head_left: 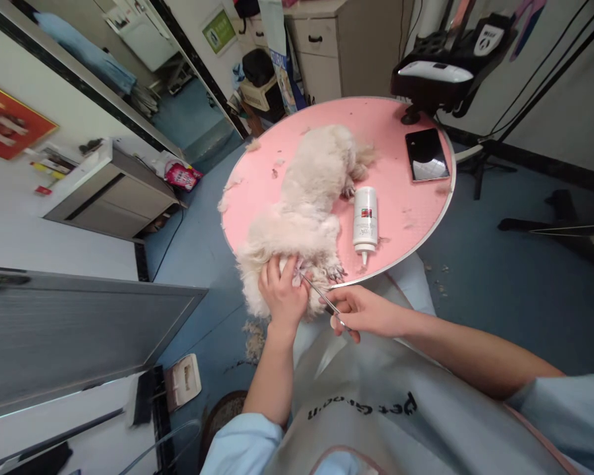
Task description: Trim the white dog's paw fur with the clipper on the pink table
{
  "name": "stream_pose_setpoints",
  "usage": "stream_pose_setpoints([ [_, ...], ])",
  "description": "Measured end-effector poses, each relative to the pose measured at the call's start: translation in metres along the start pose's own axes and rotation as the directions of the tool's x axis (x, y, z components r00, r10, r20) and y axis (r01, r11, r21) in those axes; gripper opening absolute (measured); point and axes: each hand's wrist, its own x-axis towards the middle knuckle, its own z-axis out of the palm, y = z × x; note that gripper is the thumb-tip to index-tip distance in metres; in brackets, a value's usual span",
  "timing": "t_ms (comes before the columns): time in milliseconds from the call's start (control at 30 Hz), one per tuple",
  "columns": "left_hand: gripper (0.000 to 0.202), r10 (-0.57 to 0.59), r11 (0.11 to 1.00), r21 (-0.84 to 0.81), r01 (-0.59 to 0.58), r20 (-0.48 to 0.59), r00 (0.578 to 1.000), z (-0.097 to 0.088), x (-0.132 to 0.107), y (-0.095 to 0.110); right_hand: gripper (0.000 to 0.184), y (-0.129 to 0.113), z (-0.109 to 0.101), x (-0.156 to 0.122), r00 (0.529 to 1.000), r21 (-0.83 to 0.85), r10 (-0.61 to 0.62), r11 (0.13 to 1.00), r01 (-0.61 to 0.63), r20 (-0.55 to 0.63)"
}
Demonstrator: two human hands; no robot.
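Note:
A small white fluffy dog (307, 204) lies on a round pink grooming table (406, 218), its head end at the table's near edge. My left hand (282, 293) is closed around the dog's head or ear fur at that edge. My right hand (363, 311) grips a slim metal tool, forceps or scissors (321, 295), whose tip points into the fur held by my left hand. A white bottle (365, 223) lies on its side just right of the dog.
A dark tablet or phone (427, 155) lies at the table's far right. A black stand with a white device (438, 72) rises behind the table. Clumps of cut fur lie on the blue floor (255, 333). Cabinets (111, 198) stand to the left.

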Motion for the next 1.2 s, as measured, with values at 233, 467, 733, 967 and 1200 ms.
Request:
stream_pose_setpoints([
  [233,0.036,0.019,0.999,0.048,-0.018,-0.012,1.0,-0.002,0.0,0.002,0.02,-0.004,0.002,0.01,0.998,0.017,0.039,0.999,-0.038,-0.047],
  [467,0.038,0.035,0.999,0.043,-0.034,-0.044,0.998,0.0,0.001,0.0,0.024,0.0,0.011,0.003,0.996,0.047,0.048,0.998,-0.044,-0.078],
  [733,0.038,0.021,0.999,0.05,-0.02,-0.029,0.999,-0.001,0.001,0.0,0.022,0.0,0.018,0.01,0.997,0.08,0.02,0.997,-0.015,-0.071],
  [967,0.04,0.054,0.997,0.053,-0.051,-0.059,0.997,0.002,0.001,-0.002,0.023,-0.001,0.021,0.005,0.991,0.067,0.052,0.997,-0.044,-0.122],
  [1200,0.04,0.041,0.997,0.059,-0.039,-0.022,0.999,0.003,-0.001,-0.002,0.026,-0.005,0.023,0.025,0.985,0.12,0.077,0.991,-0.058,-0.155],
])
